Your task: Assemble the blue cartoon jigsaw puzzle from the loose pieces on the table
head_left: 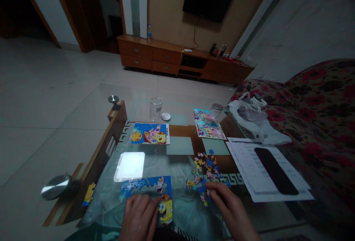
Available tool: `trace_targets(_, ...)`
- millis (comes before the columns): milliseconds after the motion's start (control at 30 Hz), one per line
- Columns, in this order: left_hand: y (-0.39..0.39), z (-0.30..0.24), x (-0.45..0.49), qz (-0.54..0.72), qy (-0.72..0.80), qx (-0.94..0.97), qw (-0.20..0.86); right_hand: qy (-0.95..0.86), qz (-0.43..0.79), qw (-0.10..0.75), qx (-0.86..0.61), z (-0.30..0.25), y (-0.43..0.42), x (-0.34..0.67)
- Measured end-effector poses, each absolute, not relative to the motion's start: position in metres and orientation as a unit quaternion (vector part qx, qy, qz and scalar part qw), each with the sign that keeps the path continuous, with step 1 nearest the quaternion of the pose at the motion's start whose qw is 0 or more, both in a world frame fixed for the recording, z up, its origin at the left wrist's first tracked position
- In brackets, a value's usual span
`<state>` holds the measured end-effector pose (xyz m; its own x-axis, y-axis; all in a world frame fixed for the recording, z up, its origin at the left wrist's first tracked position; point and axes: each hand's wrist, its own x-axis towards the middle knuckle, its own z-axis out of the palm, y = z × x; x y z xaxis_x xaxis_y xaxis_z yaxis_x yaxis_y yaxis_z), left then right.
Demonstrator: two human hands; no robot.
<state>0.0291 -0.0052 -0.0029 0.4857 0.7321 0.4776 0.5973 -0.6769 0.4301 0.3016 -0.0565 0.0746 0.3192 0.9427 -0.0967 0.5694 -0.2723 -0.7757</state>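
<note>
A partly assembled jigsaw puzzle (165,183) with a blue, cartoon-printed border lies on the glass table in front of me. My left hand (140,215) rests over its lower middle, fingers lowered and the index fingertip touching near the yellow character. Part of the puzzle is hidden beneath that hand. To the right is a loose heap of puzzle pieces (206,165). My right hand (231,207) reaches into the near side of the heap, thumb and index fingertip close together around a small blue puzzle piece (207,193).
Beyond the puzzle lie a cartoon picture card (149,133) and more cards (210,129), with a glass jar (155,108), a white lid (165,116) and another jar (216,110). A black phone (274,170) sits on papers (244,159) at right, near a plastic bag (252,120).
</note>
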Motion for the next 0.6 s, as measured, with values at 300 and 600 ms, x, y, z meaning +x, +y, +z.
trace_targets(300, 0.006, 0.020, 0.025, 0.348, 0.345, 0.870, 0.047, -0.476, 0.475, 0.353, -0.650, 0.075, 0.002, 0.232)
trace_targets(600, 0.015, 0.033, 0.029, 0.386, 0.352, 0.850, 0.064, -0.492, 0.500, 0.307, -0.643, 0.062, 0.014, 0.224)
